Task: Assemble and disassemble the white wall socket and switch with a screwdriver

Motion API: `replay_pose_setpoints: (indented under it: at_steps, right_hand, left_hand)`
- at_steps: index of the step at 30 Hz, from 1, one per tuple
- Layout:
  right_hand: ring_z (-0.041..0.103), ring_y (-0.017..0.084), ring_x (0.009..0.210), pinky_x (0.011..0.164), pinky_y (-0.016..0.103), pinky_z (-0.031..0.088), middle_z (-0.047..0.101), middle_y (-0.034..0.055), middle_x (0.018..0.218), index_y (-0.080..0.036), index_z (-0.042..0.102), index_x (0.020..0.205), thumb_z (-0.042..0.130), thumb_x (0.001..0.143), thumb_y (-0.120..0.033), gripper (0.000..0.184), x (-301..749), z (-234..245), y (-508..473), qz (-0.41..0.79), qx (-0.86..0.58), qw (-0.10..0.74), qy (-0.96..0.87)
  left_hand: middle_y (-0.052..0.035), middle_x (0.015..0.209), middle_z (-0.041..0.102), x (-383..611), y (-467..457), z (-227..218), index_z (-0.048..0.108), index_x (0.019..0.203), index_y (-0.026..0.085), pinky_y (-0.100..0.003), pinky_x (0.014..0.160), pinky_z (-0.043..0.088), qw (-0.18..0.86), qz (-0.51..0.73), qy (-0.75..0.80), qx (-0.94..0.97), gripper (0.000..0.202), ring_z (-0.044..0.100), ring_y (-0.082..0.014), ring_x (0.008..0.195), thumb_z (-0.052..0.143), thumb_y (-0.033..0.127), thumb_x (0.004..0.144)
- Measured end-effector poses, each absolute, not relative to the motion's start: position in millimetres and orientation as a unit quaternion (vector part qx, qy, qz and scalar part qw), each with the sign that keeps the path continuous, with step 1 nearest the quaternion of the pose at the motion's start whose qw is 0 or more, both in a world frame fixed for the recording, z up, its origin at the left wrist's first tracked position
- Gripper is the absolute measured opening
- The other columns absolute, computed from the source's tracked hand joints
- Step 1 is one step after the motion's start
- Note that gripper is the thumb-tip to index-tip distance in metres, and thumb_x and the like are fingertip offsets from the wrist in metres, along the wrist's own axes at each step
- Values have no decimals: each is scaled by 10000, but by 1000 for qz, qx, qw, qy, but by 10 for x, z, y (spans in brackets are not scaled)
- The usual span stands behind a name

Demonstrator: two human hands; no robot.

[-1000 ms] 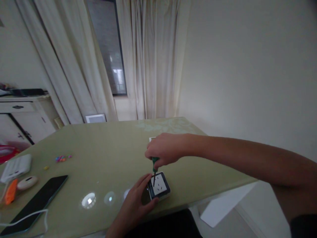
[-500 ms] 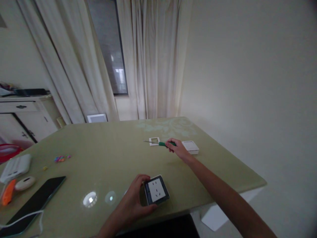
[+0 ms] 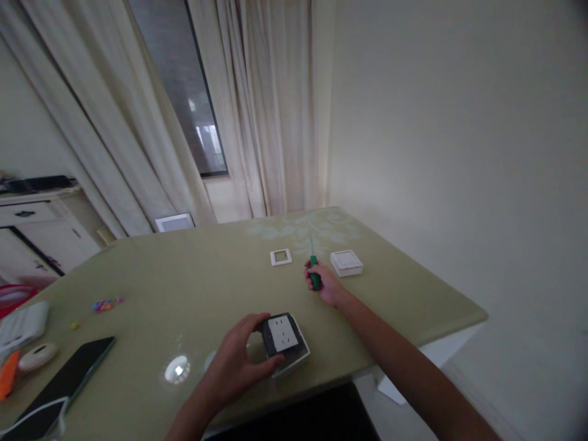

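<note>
Near the table's front edge my left hand [image 3: 234,361] is closed on a wall socket [image 3: 282,334] with a white slotted face and a dark frame, thumb at the front and fingers at the back. A white box [image 3: 298,358] shows beneath the socket, along its right and front sides; whether the two are joined I cannot tell. Farther off, my right hand [image 3: 327,285] wraps round the green handle of a screwdriver [image 3: 314,272], its thin shaft pointing away toward the far edge. A white square frame [image 3: 281,257] lies flat to the left of that hand.
A second white square box [image 3: 346,263] sits right of the right hand. At left are a phone [image 3: 68,380] with a white cable, an orange object [image 3: 8,375], a white rounded object [image 3: 39,357], a white case [image 3: 25,324] and small colourful bits [image 3: 103,305]. A wall rises at right.
The screwdriver has swung from pointing left to pointing away from me, and its tip has left the square frame. The socket now sits askew, exposing more of the white box beneath. The view has shifted slightly.
</note>
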State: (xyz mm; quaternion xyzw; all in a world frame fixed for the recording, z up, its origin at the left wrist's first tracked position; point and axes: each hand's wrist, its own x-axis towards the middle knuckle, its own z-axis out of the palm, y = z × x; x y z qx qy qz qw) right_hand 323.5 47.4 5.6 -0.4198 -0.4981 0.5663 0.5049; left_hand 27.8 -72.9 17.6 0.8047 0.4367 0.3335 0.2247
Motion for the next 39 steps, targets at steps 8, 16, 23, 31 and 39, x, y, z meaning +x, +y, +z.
replay_pose_setpoints:
  at_steps: [8, 16, 23, 31, 39]
  right_hand:
    - [523, 62, 509, 444, 180, 438, 665, -27, 807, -144, 694, 1066, 622, 1105, -485, 351, 2924, 54, 218, 633, -411, 410, -511]
    - [396, 32, 426, 381, 151, 326, 571, -86, 692, -145, 682, 1041, 695, 1079, -379, 237, 2932, 12, 259, 590, -431, 431, -530]
    - [452, 47, 451, 420, 169, 396, 588, -80, 696, -146, 690, 1032, 698, 1076, -398, 256, 2925, -81, 325, 530, -458, 464, -543]
    - [523, 70, 502, 487, 198, 467, 625, -67, 719, -147, 706, 1024, 740, 1046, -384, 240, 2895, -121, 308, 494, -452, 458, -585]
    - [549, 79, 534, 514, 209, 494, 635, -59, 747, -149, 705, 1033, 749, 1038, -383, 238, 2901, -154, 316, 460, -458, 456, -608]
  left_hand:
    - [-125, 1280, 801, 277, -533, 312, 707, 1375, 226, -528, 1054, 611, 260, 432, 435, 746, 624, 771, -351, 1163, 892, 451, 822]
    - [-153, 1329, 787, 656, 92, 321, 644, 1435, 212, -566, 1082, 607, 428, 486, 353, 675, 805, 785, -354, 1175, 973, 439, 737]
    - [-157, 1226, 835, 734, 201, 121, 742, 1312, 193, -517, 997, 648, 514, 514, 356, 587, 667, 808, -365, 1129, 924, 586, 806]
    - [-182, 1149, 859, 656, 176, -26, 836, 1142, 138, -508, 974, 644, 550, 530, 389, 516, 596, 829, -370, 1058, 998, 528, 722]
    - [-176, 1212, 846, 691, 225, -90, 786, 1188, 162, -545, 1037, 619, 550, 552, 374, 503, 684, 808, -372, 1136, 1034, 500, 647]
